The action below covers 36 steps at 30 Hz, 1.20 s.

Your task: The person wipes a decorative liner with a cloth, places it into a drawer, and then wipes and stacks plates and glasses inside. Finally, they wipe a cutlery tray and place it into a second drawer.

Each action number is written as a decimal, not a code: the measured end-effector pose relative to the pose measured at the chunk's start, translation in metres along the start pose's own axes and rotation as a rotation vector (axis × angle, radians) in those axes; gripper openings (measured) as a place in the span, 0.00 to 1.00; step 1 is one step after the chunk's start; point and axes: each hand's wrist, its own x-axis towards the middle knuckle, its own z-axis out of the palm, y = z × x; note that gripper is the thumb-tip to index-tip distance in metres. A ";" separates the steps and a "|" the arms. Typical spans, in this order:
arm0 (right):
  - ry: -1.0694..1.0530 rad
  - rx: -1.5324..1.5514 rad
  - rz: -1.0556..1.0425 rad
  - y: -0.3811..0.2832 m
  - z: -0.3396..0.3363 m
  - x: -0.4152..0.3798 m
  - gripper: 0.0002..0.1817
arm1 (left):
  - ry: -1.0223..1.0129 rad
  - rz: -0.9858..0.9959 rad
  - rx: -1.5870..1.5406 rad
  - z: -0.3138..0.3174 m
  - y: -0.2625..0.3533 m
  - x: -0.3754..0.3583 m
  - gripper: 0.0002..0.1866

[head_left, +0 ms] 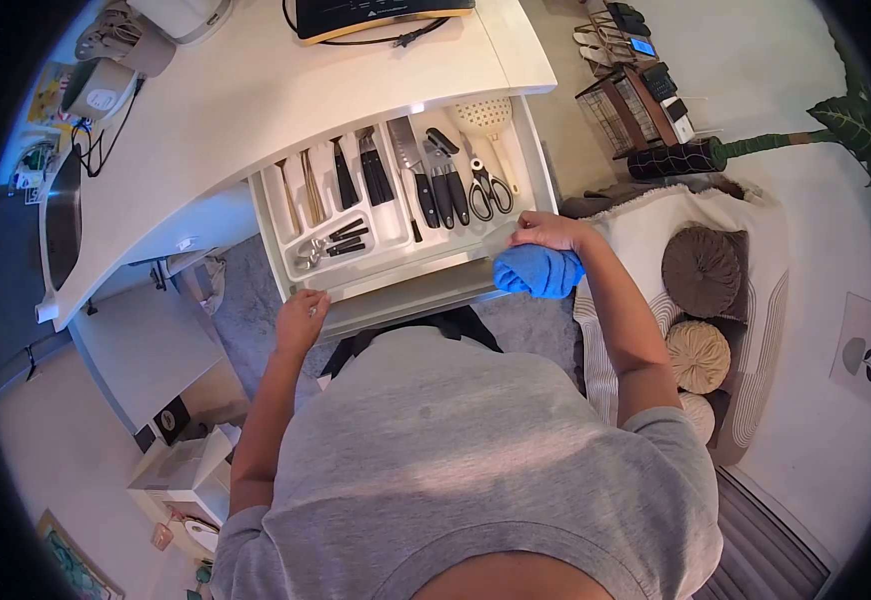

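An open white drawer (pixel 411 296) stands out from under the countertop in front of me. My left hand (pixel 302 320) is closed at the left end of the drawer front, its fingers curled over the edge. At the right end, my right hand (pixel 548 232) rests on the drawer rim, closed on a blue cloth (pixel 539 271) that hangs outside the drawer. Inside lie a knife (pixel 411 165), scissors (pixel 491 190), a slotted cream skimmer (pixel 484 117) and black-handled peelers (pixel 447 190). A white cutlery tray (pixel 393 228) holds forks, spoons and several small black-handled pieces.
On the white countertop (pixel 356 75) sit a black appliance (pixel 381 15) with a cord, and a utensil holder (pixel 146 45). A sofa (pixel 761 300) with round cushions is at the right. A wire-sided rack (pixel 636 110) and a plant (pixel 846 115) stand beyond.
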 end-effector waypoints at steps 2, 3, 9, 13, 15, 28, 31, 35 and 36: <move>0.008 0.005 -0.014 0.006 0.004 0.002 0.33 | -0.010 -0.004 -0.021 0.002 0.000 -0.004 0.17; 0.007 0.003 -0.014 0.007 0.005 0.001 0.33 | -0.010 -0.006 -0.023 0.003 0.001 -0.006 0.17; -0.010 -0.036 0.032 0.010 0.022 -0.010 0.32 | -0.020 -0.099 -0.001 0.009 0.003 -0.022 0.18; -0.061 -0.011 0.038 0.015 0.024 -0.012 0.35 | -0.025 -0.148 -0.031 0.009 0.005 -0.033 0.18; -0.073 0.011 0.031 0.004 0.013 -0.017 0.36 | 0.001 -0.139 -0.060 0.011 0.007 -0.033 0.18; 0.693 -0.535 -0.089 -0.137 -0.059 0.079 0.28 | 0.063 -0.126 -0.089 0.019 -0.001 -0.035 0.16; 0.641 -0.546 -0.053 -0.143 -0.051 0.102 0.25 | 0.089 -0.140 -0.116 0.021 -0.002 -0.037 0.15; 0.624 -0.571 -0.011 -0.154 -0.051 0.116 0.28 | 0.101 -0.150 -0.151 0.025 -0.005 -0.038 0.13; 0.569 -0.567 0.014 -0.156 -0.052 0.117 0.30 | 0.102 -0.154 -0.153 0.026 -0.006 -0.038 0.13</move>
